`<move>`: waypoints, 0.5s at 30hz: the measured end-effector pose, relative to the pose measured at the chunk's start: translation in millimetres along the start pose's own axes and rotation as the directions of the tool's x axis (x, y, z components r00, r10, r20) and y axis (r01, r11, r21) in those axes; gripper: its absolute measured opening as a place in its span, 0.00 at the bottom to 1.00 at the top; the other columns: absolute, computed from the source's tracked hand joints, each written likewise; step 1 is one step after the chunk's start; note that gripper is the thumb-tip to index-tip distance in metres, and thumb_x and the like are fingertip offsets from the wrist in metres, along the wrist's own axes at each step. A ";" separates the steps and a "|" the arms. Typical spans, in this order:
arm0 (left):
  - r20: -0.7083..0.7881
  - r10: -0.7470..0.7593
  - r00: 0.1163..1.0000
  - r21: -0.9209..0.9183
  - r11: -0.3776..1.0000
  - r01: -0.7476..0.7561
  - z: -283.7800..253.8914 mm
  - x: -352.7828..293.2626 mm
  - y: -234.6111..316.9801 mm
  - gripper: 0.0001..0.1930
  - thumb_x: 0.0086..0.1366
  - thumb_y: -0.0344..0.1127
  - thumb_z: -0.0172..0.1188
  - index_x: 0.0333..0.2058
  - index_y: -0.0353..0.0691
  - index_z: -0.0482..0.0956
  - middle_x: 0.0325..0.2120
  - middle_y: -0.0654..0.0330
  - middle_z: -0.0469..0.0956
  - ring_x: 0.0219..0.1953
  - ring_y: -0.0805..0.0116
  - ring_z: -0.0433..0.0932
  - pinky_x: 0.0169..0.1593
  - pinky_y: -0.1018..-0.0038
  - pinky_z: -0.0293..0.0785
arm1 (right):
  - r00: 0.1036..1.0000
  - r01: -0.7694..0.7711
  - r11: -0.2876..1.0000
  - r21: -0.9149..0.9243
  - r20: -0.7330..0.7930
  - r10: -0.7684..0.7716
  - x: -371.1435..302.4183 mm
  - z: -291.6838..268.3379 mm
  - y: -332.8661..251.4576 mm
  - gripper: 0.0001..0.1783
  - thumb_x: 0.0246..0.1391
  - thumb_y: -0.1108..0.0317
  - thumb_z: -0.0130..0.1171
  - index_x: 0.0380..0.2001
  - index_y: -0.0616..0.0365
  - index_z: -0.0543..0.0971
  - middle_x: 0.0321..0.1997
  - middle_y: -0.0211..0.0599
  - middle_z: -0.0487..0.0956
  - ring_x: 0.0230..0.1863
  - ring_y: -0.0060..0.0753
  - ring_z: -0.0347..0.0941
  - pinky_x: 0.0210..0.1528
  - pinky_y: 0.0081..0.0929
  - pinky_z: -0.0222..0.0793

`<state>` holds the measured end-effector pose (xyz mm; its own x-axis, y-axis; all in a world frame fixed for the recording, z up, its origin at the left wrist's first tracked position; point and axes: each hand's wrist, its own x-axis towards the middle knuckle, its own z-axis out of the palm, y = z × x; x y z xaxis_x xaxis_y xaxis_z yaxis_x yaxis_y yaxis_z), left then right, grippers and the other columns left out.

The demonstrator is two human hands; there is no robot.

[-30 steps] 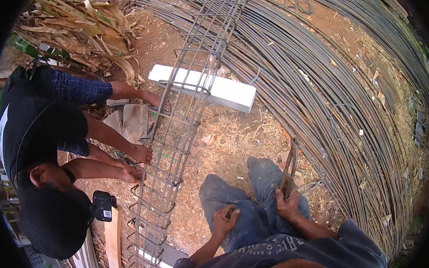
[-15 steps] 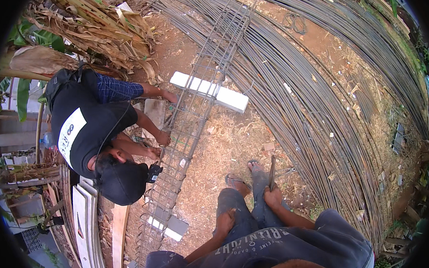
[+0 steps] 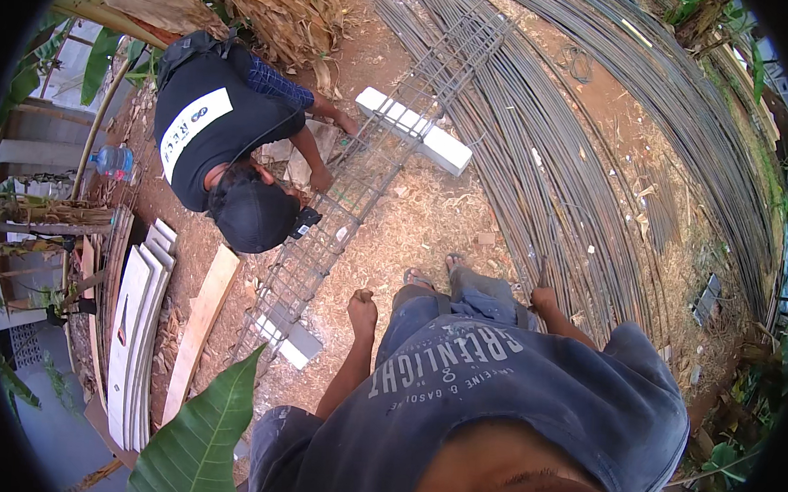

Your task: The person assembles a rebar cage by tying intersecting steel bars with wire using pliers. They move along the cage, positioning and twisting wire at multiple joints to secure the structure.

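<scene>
My left hand (image 3: 362,316) is closed and raised near my left thigh, to the right of the rebar cage and apart from it. Whatever its fingers may hold is too small to make out. In my closed right hand (image 3: 545,301) a slim dark hand tool (image 3: 543,272) points away from me; its exact kind does not show. Across the ground on my left runs a long rebar cage (image 3: 372,184), propped on a white block (image 3: 415,130) at its far part and a grey-white block (image 3: 289,337) at its near part. A co-worker (image 3: 230,139) bends over its left side, both hands at the bars.
Long steel bars (image 3: 583,202) lie in bundles to the right and far side. White-faced boards (image 3: 136,330) and a wooden plank (image 3: 201,329) lie at the left. A large green leaf (image 3: 199,432) rises close by at the lower left. A clear water jug (image 3: 113,162) stands behind the co-worker.
My view has shifted, and I stand more upright, nearer the cage's lower end. My left hand has moved off my thigh and out to the left. The right hand still holds the dark tool.
</scene>
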<state>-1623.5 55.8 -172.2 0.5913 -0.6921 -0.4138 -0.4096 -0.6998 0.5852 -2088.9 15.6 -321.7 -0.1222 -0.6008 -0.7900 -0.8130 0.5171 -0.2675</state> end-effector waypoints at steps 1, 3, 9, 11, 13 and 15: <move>-0.018 -0.061 0.998 -0.048 0.997 0.060 -2.1 -4.8 -17.9 0.16 0.63 0.39 0.46 0.32 0.32 0.79 0.30 0.40 0.78 0.36 0.45 0.77 0.43 0.61 0.70 | 0.977 -0.210 0.945 0.249 0.017 0.213 -0.1 -7.9 -13.5 0.09 0.52 0.68 0.53 0.28 0.63 0.79 0.26 0.43 0.80 0.28 0.38 0.79 0.29 0.35 0.72; -0.031 -0.181 0.983 -0.161 0.972 0.174 7.3 -10.0 -65.4 0.16 0.63 0.39 0.47 0.33 0.33 0.79 0.30 0.43 0.79 0.36 0.47 0.78 0.43 0.62 0.70 | 0.929 -0.351 0.793 0.498 0.080 0.361 4.5 -14.9 -26.7 0.11 0.51 0.68 0.53 0.28 0.66 0.79 0.27 0.44 0.80 0.28 0.40 0.79 0.29 0.36 0.71; -0.040 -0.359 0.933 -0.202 0.917 0.344 11.8 -45.1 -107.4 0.14 0.60 0.41 0.52 0.31 0.36 0.81 0.19 0.54 0.77 0.24 0.63 0.76 0.32 0.68 0.71 | 0.989 -0.146 0.892 0.427 0.071 0.127 47.1 -20.7 -19.1 0.17 0.47 0.69 0.48 0.30 0.78 0.75 0.25 0.54 0.77 0.26 0.48 0.77 0.25 0.42 0.69; -0.054 -0.347 0.936 -0.201 0.922 0.330 11.8 -58.9 -116.2 0.14 0.59 0.41 0.54 0.31 0.37 0.82 0.17 0.57 0.77 0.21 0.66 0.76 0.30 0.70 0.71 | 0.991 -0.106 0.937 0.334 0.111 0.072 37.7 -27.2 -45.7 0.18 0.48 0.68 0.48 0.30 0.78 0.75 0.26 0.53 0.77 0.26 0.49 0.77 0.25 0.42 0.69; -0.033 -0.392 0.919 -0.177 0.908 0.381 -1.6 -75.4 -105.8 0.13 0.57 0.41 0.56 0.31 0.39 0.83 0.18 0.58 0.79 0.22 0.67 0.78 0.31 0.71 0.73 | 0.985 -0.067 0.966 0.249 0.174 0.024 33.8 -18.2 -58.8 0.18 0.48 0.67 0.48 0.30 0.77 0.75 0.26 0.53 0.77 0.27 0.49 0.77 0.25 0.42 0.70; -0.004 -0.441 0.897 -0.214 0.877 0.430 -4.0 -85.0 -97.5 0.11 0.56 0.41 0.58 0.31 0.43 0.84 0.22 0.58 0.82 0.27 0.68 0.81 0.35 0.72 0.76 | 0.974 -0.016 0.987 0.162 0.224 -0.021 31.1 -15.0 -67.7 0.18 0.48 0.67 0.48 0.31 0.76 0.76 0.26 0.53 0.78 0.27 0.49 0.77 0.26 0.42 0.70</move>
<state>-1631.0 183.6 -191.4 0.7144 -0.3117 -0.6265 0.0436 -0.8738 0.4844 -2046.2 -47.2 -319.9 0.0252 -0.4598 -0.8877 -0.7082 0.6185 -0.3404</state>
